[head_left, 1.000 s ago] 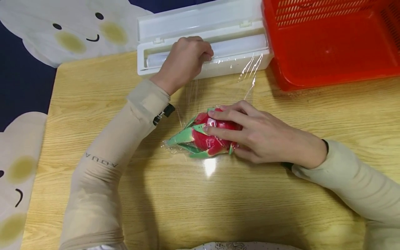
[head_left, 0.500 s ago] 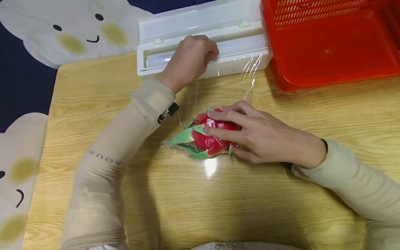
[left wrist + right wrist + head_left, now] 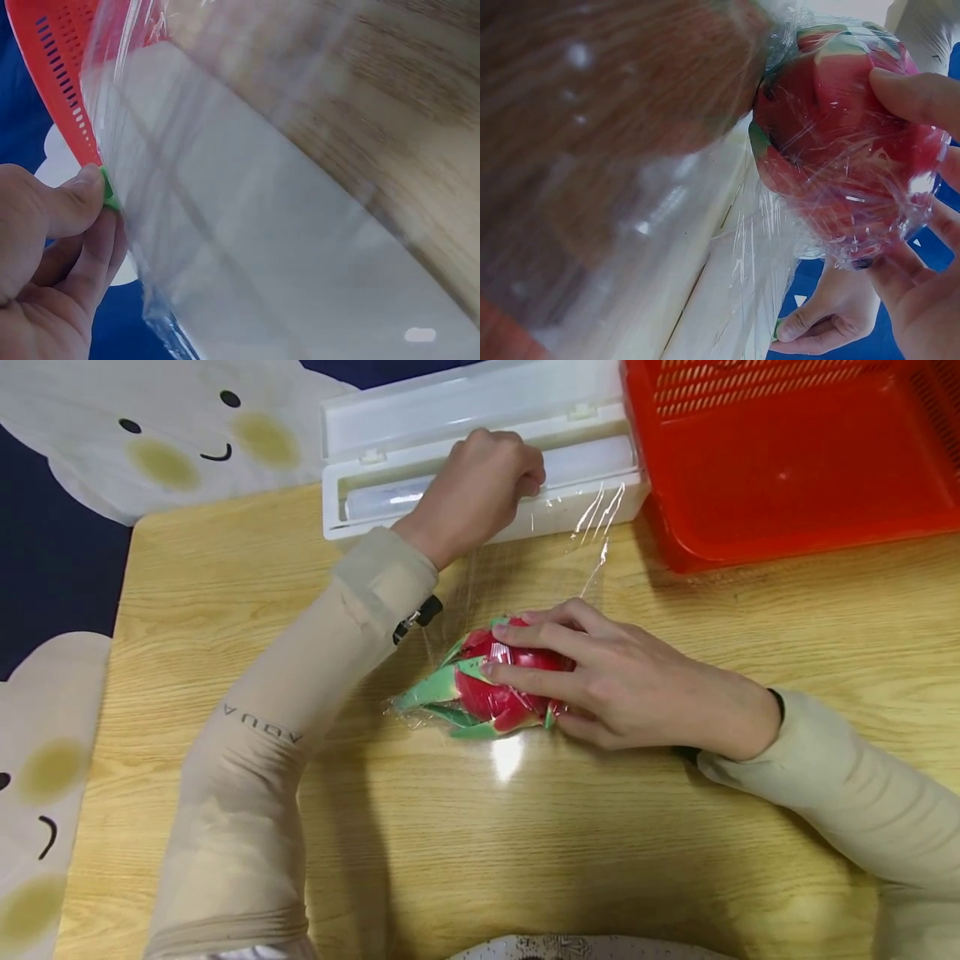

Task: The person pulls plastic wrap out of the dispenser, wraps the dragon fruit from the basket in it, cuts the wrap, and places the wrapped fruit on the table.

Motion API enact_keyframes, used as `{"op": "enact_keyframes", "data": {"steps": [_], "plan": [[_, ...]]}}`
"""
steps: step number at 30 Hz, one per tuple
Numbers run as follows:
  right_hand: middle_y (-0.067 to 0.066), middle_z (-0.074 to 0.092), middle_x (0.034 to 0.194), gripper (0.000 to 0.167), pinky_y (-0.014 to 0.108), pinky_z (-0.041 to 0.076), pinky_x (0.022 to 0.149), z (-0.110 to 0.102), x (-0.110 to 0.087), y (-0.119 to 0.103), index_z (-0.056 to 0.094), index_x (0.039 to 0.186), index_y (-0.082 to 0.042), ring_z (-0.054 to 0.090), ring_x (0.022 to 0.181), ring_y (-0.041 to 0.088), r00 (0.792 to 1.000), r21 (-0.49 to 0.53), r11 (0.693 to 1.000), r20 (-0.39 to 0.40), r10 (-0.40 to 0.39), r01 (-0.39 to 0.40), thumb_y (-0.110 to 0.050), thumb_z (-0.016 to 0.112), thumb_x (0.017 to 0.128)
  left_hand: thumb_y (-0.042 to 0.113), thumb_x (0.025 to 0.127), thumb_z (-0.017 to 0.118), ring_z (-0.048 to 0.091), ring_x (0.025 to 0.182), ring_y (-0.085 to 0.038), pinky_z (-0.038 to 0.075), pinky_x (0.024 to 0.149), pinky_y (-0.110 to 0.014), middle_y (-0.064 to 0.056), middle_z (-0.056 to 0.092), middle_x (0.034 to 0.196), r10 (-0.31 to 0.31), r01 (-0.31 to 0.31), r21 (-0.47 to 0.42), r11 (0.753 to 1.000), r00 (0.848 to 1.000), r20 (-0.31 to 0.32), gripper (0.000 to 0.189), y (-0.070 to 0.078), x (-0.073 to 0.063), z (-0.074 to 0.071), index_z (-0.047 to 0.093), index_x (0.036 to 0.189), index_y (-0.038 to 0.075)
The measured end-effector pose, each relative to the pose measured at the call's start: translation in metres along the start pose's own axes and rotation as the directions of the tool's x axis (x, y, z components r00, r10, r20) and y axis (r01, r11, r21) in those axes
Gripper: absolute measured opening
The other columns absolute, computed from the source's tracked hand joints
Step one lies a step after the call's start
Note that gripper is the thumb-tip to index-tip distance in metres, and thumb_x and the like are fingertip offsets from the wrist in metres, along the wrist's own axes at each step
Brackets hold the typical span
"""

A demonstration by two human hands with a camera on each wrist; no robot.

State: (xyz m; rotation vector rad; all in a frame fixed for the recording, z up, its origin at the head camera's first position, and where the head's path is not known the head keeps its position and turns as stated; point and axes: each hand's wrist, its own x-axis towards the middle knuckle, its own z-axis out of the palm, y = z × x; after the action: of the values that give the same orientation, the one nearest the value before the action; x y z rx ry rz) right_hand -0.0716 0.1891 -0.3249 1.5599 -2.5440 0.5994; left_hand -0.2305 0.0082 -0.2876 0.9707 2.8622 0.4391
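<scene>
A red dragon fruit with green scales [image 3: 487, 697] lies on its side on the table, wrapped in clear cling film. My right hand [image 3: 622, 681] grips it from the right, fingers over its top. From the fruit a film sheet [image 3: 150, 315] stretches to the front edge of the white dispenser box [image 3: 333, 497], whose lid stands open. Inside lies the white film roll [image 3: 588, 462], partly covered by my left hand [image 3: 483, 485]. Between thumb and fingers that hand pinches a small green slider [image 3: 109, 187] at the box's edge, where the film crosses. The head view hides the slider behind the hand.
A red slotted plastic basket [image 3: 787, 477] stands at the back right, against the box's right end. White cloud-shaped cushions with faces [image 3: 202, 435] border the wooden table [image 3: 225, 568] on the left. A speckled pale rim [image 3: 585, 947] shows at the near edge.
My left hand has slid rightward along the box's front edge, its forearm following. My right hand stays on the dragon fruit. The whole head view has shifted slightly.
</scene>
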Motion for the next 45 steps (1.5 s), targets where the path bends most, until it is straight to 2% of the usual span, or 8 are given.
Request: {"op": "enact_keyframes", "data": {"steps": [6, 13, 20, 27, 34, 45], "plan": [[0.013, 0.053, 0.155, 0.078, 0.051, 0.063, 0.089, 0.0, -0.001, 0.0, 0.055, 0.151, -0.026, 0.051, 0.136, 0.038, 1.0, 0.003, 1.0, 0.0, 0.005, -0.005, -0.022, 0.086, 0.079, 0.005, 0.107, 0.049, 0.069, 0.113, -0.018, 0.055, 0.105, -0.029, -0.008, 0.077, 0.12, -0.001, 0.001, 0.011, 1.0, 1.0, 0.016, 0.029, 0.004, 0.006, 0.001, 0.077, 0.116, 0.006], [0.012, 0.052, 0.155, 0.079, 0.049, 0.064, 0.084, 0.0, -0.001, 0.0, 0.055, 0.151, -0.026, 0.051, 0.135, 0.038, 1.0, 0.002, 1.0, -0.005, 0.002, -0.002, -0.022, 0.087, 0.079, 0.009, 0.107, 0.051, 0.069, 0.114, -0.017, 0.055, 0.105, -0.027, -0.006, 0.076, 0.122, -0.003, 0.002, 0.031, 1.0, 0.999, 0.035, 0.028, 0.011, 0.013, 0.002, 0.077, 0.118, 0.008], [0.012, 0.052, 0.156, 0.081, 0.048, 0.064, 0.082, 0.0, 0.0, 0.0, 0.053, 0.152, -0.027, 0.052, 0.135, 0.038, 1.0, -0.004, 1.0, 0.003, 0.001, -0.001, -0.022, 0.087, 0.079, 0.005, 0.106, 0.049, 0.066, 0.108, -0.015, 0.054, 0.103, -0.026, -0.004, 0.077, 0.12, 0.012, -0.013, 0.042, 0.999, 0.999, 0.036, 0.03, 0.017, 0.019, 0.004, 0.077, 0.115, 0.008], [0.011, 0.053, 0.155, 0.084, 0.049, 0.063, 0.089, 0.001, 0.001, -0.001, 0.052, 0.153, -0.027, 0.051, 0.136, 0.038, 1.0, -0.019, 1.0, 0.016, -0.001, 0.001, -0.025, 0.089, 0.078, 0.008, 0.107, 0.051, 0.069, 0.116, -0.015, 0.053, 0.105, -0.023, -0.003, 0.076, 0.124, 0.006, -0.009, 0.049, 0.999, 0.999, 0.05, 0.029, 0.021, 0.023, 0.005, 0.077, 0.119, 0.01], [0.011, 0.052, 0.155, 0.084, 0.049, 0.063, 0.089, 0.001, 0.001, -0.001, 0.051, 0.154, -0.027, 0.051, 0.136, 0.037, 1.0, -0.013, 1.0, 0.011, 0.0, 0.0, -0.024, 0.088, 0.078, 0.007, 0.107, 0.048, 0.064, 0.104, -0.013, 0.053, 0.099, -0.022, -0.003, 0.077, 0.118, 0.017, -0.019, 0.053, 0.998, 0.999, 0.051, 0.03, 0.025, 0.027, 0.006, 0.078, 0.114, 0.009], [0.011, 0.052, 0.156, 0.084, 0.048, 0.063, 0.086, 0.001, 0.0, -0.001, 0.05, 0.154, -0.028, 0.05, 0.136, 0.037, 1.0, -0.008, 1.0, 0.01, 0.005, -0.005, -0.023, 0.087, 0.079, 0.004, 0.106, 0.047, 0.064, 0.102, -0.013, 0.054, 0.098, -0.024, -0.003, 0.078, 0.116, 0.023, -0.026, 0.065, 0.998, 0.999, 0.049, 0.032, 0.03, 0.031, 0.007, 0.078, 0.113, 0.009]]}}
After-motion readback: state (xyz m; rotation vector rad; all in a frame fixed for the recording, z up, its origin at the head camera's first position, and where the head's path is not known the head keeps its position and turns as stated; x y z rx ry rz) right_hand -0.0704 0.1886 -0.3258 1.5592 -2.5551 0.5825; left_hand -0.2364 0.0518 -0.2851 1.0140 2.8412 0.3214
